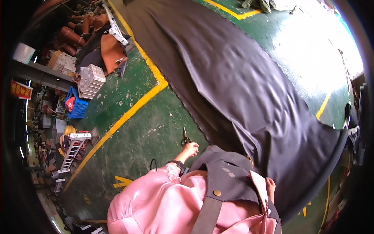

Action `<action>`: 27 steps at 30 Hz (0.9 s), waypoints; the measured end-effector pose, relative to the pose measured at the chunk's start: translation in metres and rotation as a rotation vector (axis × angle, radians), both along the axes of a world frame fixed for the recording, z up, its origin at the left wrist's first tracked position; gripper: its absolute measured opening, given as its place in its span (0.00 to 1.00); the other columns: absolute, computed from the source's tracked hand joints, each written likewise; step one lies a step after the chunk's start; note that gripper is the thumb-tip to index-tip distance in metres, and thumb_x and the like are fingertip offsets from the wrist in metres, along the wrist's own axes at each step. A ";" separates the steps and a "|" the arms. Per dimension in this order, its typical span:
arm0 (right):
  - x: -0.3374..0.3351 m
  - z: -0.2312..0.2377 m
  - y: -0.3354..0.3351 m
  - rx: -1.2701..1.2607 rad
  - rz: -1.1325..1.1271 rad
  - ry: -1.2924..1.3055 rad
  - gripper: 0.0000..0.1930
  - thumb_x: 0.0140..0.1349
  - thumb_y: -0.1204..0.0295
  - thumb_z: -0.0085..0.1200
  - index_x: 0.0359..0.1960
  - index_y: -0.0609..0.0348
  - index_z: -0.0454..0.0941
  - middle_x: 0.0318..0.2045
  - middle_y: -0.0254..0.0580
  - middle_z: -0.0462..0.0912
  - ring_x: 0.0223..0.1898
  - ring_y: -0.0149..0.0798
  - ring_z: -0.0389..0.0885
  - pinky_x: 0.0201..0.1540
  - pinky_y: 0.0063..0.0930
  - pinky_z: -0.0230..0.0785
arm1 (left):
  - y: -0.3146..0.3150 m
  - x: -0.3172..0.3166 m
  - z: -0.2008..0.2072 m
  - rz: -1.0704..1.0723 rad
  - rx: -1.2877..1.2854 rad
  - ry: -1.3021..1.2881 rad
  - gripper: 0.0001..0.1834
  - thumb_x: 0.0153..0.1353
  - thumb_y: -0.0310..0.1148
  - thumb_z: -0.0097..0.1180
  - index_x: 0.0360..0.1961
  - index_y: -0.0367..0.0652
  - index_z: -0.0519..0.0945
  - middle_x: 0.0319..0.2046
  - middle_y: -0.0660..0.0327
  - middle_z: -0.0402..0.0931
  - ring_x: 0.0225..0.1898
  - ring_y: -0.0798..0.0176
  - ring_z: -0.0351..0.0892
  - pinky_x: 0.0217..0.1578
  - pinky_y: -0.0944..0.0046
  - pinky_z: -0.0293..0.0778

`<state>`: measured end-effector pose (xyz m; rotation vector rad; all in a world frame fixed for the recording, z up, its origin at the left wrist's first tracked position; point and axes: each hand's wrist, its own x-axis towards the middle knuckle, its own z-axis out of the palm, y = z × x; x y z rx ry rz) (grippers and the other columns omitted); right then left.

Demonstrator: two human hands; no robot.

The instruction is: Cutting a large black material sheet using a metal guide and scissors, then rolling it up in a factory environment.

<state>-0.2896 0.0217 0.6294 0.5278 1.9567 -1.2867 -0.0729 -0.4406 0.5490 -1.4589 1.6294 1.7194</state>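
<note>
Though wrinkled, a glossy dark sheet (pixel 241 91)

Dark, rippled sheet (pixel 237 89), scissors (pixel 185 137) beside it

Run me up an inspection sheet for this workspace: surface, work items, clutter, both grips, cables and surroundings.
Surface: green floor, scuffed and speckled, marked with yellow lines.
Work items: large dark sheet, spread out and wrinkled; scissors off its left edge.
Clutter: blue plastic crate and whitish crate, at left.
Left grip: left hand at the scissors' handles; whether closed on them, unclear.
Right grip: right hand partly hidden by clothing, beside the sheet; hold unclear.
Cables: thin black loop near the left sleeve; possibly a cable.
Surroundings: brown rolls at upper left; bright glare at upper right.
</note>
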 end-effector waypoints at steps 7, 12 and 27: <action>0.007 -0.006 0.007 -0.045 -0.062 -0.013 0.07 0.57 0.70 0.50 0.36 0.56 0.73 0.27 0.33 0.75 0.24 0.28 0.72 0.22 0.20 0.64 | 0.004 -0.006 -0.002 -0.058 0.009 0.010 0.16 0.59 0.31 0.45 0.48 0.42 0.71 0.29 0.62 0.77 0.23 0.69 0.75 0.19 0.70 0.71; 0.015 -0.016 0.014 -0.055 -0.061 -0.052 0.08 0.57 0.68 0.51 0.37 0.53 0.73 0.29 0.33 0.76 0.27 0.31 0.74 0.24 0.23 0.65 | -0.001 -0.006 -0.001 -0.055 0.010 0.017 0.16 0.59 0.31 0.44 0.48 0.42 0.71 0.29 0.62 0.77 0.23 0.69 0.76 0.19 0.71 0.70; 0.023 -0.024 -0.014 -0.063 -0.162 -0.044 0.08 0.57 0.68 0.51 0.35 0.58 0.74 0.27 0.34 0.76 0.23 0.27 0.74 0.24 0.19 0.68 | -0.018 0.000 0.000 -0.001 0.041 0.053 0.14 0.58 0.29 0.45 0.47 0.41 0.71 0.30 0.59 0.78 0.22 0.68 0.77 0.18 0.72 0.71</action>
